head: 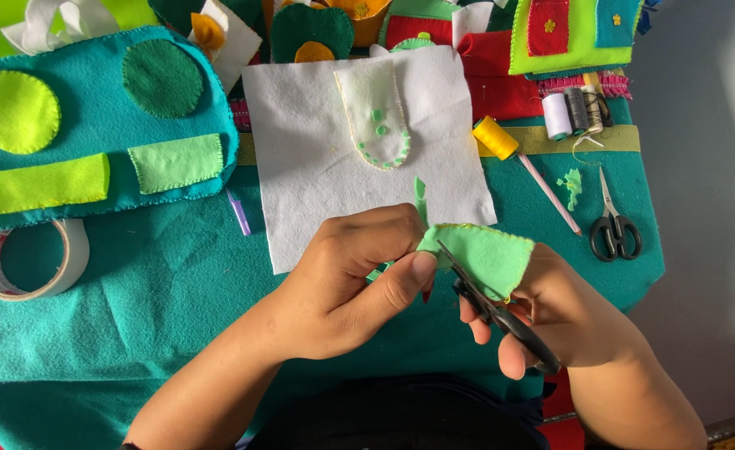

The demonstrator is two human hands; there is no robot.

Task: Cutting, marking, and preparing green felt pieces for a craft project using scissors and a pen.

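Big teal cloth (134,292) covers the bench, w/ a teal felt panel (101,117) top left carrying sewn green and yellow shapes. Centre: white felt square (317,183) w/ a stitched white tongue shape on it. Left edge, a roll of tape (26,258). Far right, grey wall or floor, plain, daylight on it.

Now the hands. Left hand (351,279) is curled in, thumb and fingers pinching the light green felt piece (484,254) at its left edge. Right hand (563,321) is closed through the loops of black scissors (500,312), blades slightly apart and lying across the felt piece's lower edge. The piece sits mid-frame, held just above the cloth, below the white square.

Handling call: that felt looks light, soft, floppy, not slippery, not fragile, so it probably wants a pinch close to the cut line to stay taut.

Smaller bits: second pair of black scissors (613,225) lying right, yellow thread spool (495,137), white spool (556,115), a pink pencil (550,196), green scraps (571,187), a thin green strip (420,198).
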